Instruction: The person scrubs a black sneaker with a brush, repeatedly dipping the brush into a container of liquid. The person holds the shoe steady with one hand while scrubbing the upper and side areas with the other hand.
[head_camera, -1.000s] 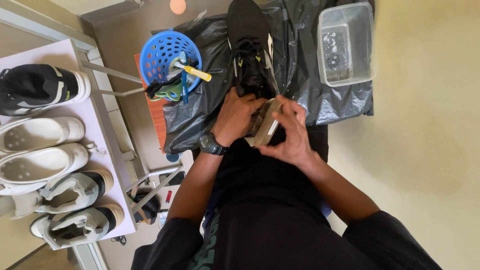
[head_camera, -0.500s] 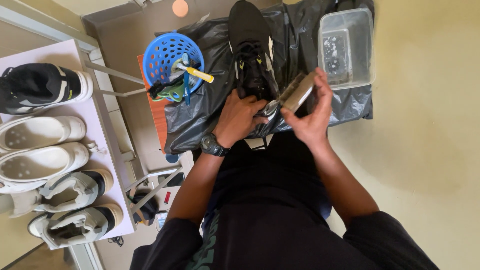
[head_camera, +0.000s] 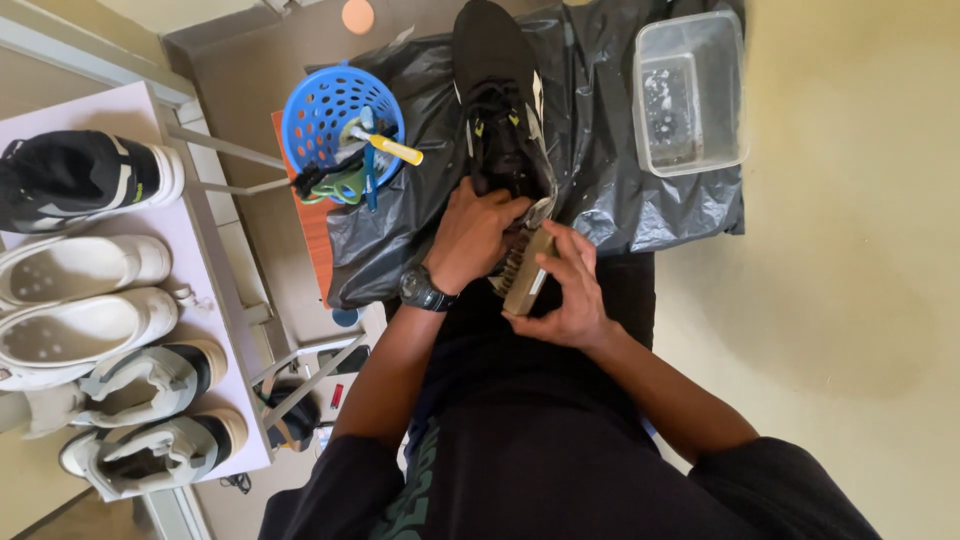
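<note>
While half a second ago the right hand (head_camera: 568, 295) was lifted up beside the clear plastic tub (head_camera: 690, 92) with the scrubbing brush (head_camera: 527, 272) raised, that hand is now back down at the heel end of the black sneaker (head_camera: 500, 110), with the brush laid against the shoe's near end. To my eye this reads as the brush returning to the shoe for another pass of scrubbing.

The left hand (head_camera: 475, 235) grips the sneaker's heel from the left, its fingers (head_camera: 505, 205) curled and pressed around the back of the shoe; a black wristwatch (head_camera: 422, 290) sits on that wrist. The right hand's fingers (head_camera: 575, 250) are wrapped along the brush's wooden back, thumb underneath, pinching it edge-on with the bristles turned toward the left hand. Both forearms come up from the bottom of the view and converge over the lap, elbows bent outward.

The sneaker lies directly beyond the fingers, toe pointing away, on a black plastic sheet (head_camera: 600, 170) spread over the floor. Up and to the left of the fingers stands a blue perforated basket (head_camera: 320, 110) holding small tools, one with a yellow handle. Far left of the fingers, a white shoe rack (head_camera: 215, 300) carries white and grey shoes and one black-and-white one.
</note>
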